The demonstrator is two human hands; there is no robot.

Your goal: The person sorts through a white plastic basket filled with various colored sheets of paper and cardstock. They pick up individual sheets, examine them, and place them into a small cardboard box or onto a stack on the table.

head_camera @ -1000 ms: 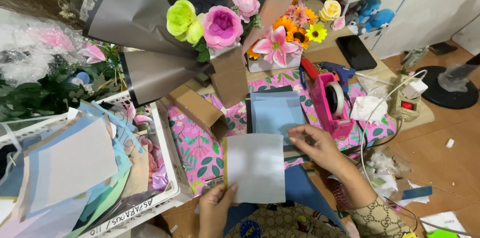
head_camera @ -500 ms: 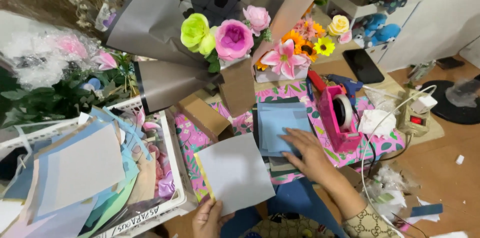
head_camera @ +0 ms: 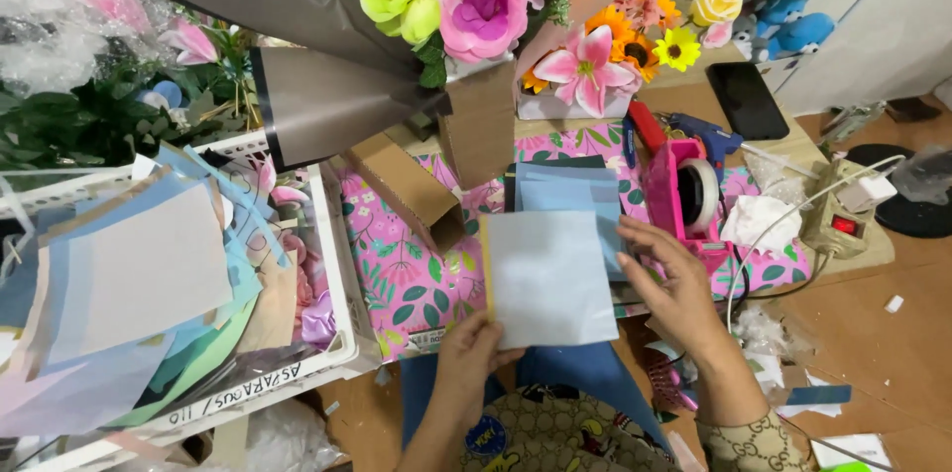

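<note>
In left hand [head_camera: 466, 358]: pale blue sheet [head_camera: 550, 279]

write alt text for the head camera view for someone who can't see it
The left hand holds up a pale blue paper sheet while the open right hand rests beside it, over a floral-print table with a pink tape dispenser and artificial flowers.
</note>
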